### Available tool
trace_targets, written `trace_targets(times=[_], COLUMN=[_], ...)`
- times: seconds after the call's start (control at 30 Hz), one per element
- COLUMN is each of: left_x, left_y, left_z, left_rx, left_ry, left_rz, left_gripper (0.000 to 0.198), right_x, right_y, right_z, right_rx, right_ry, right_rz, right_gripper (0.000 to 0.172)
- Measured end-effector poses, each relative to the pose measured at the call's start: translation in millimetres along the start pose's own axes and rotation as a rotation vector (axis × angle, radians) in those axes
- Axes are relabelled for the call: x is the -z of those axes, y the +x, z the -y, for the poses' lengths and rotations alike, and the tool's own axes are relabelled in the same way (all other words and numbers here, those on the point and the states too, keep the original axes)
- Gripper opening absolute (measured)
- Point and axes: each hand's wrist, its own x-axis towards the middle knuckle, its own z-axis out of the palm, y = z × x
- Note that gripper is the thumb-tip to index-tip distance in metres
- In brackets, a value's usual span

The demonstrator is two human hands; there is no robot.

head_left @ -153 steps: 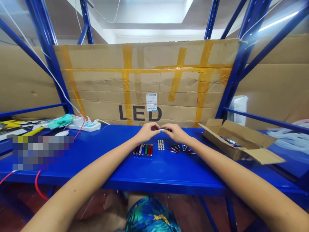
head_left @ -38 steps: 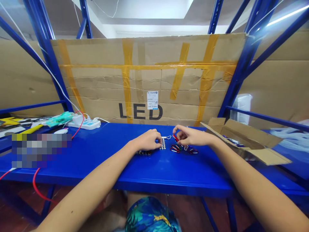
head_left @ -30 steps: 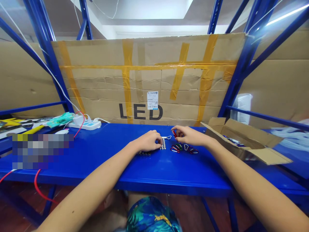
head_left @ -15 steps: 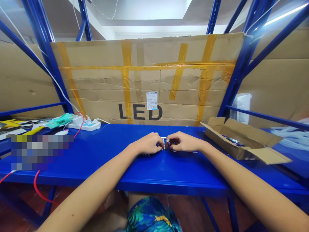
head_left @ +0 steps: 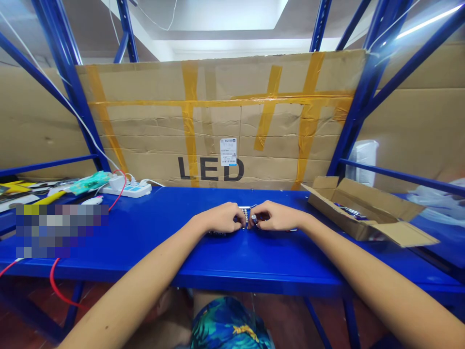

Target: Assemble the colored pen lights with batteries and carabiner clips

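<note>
My left hand (head_left: 224, 217) is closed, fingers curled down at the blue tabletop beside a row of small shiny metal pieces (head_left: 246, 215). Whatever those fingers grip is hidden behind them. Beneath that palm, part of a dark item (head_left: 217, 233) shows. Facing it from the right, my right hand (head_left: 278, 215) pinches a small cylinder (head_left: 254, 219) with a silvery end, close to the metal row. A slim red-and-white item (head_left: 291, 230) peeks out from under the right wrist. The fingertips of the two hands are slightly apart.
An open cardboard box (head_left: 358, 230) with small parts inside stands at right. At left are a white power strip (head_left: 132, 189), a red cable (head_left: 54, 276) and a yellow-handled tool (head_left: 54, 196). A big taped carton (head_left: 156, 131) stands upright behind the blue table (head_left: 240, 271).
My right hand has tilted and lowered slightly, bringing the cylinder a little down toward the tabletop. The left hand has shifted slightly left and down.
</note>
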Motion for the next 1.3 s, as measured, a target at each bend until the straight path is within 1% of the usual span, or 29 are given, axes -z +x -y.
trace_targets(times=[0.07,0.17,0.27,0.37,0.53,0.6,0.67,0.73,0.83,0.93,1.07,1.13,1.3], left_x=[3.1,7.6,9.7,9.7,9.0,8.9,8.8,8.6,8.2,7.4,5.3,4.5,5.2], left_y=[-2,-4,-4,-2,-2,-3,-4,-4,-2,0,4,5,5], left_z=[-3,-8,-13,-15,-13,-12,-11,-10,-7,-3,-3,-4,-5], left_rx=[0.022,0.056,0.079,0.12,0.194,0.212,0.214,0.202,0.171,0.149,0.151,0.152,0.149], left_ry=[0.029,0.13,0.168,0.135,0.009,-0.015,-0.003,0.021,0.001,-0.076,-0.171,-0.209,-0.225], left_rz=[-0.019,-0.06,-0.033,0.009,0.022,0.016,-0.007,-0.059,-0.178,-0.315,-0.489,-0.54,-0.597], left_gripper=[0.024,0.016,0.012,0.011,0.007,0.005,0.005,0.006,0.008,0.009,0.01,0.009,0.009], right_x=[3,10,15,15,11,9,8,8,7,5,-1,-4,-9], right_y=[-2,-5,-6,-4,-1,0,1,2,5,8,12,13,15], right_z=[0,-2,-8,-15,-18,-17,-17,-18,-22,-25,-27,-26,-24], right_rx=[-0.027,-0.075,-0.111,-0.145,-0.164,-0.161,-0.163,-0.165,-0.141,-0.112,-0.108,-0.098,-0.079], right_ry=[0.076,0.169,0.129,0.068,0.041,0.082,0.18,0.306,0.462,0.577,0.683,0.701,0.672], right_rz=[-0.021,-0.118,-0.224,-0.308,-0.354,-0.363,-0.377,-0.392,-0.407,-0.403,-0.399,-0.408,-0.386], right_gripper=[0.019,0.016,0.013,0.013,0.006,0.007,0.009,0.008,0.007,0.017,0.029,0.031,0.031])
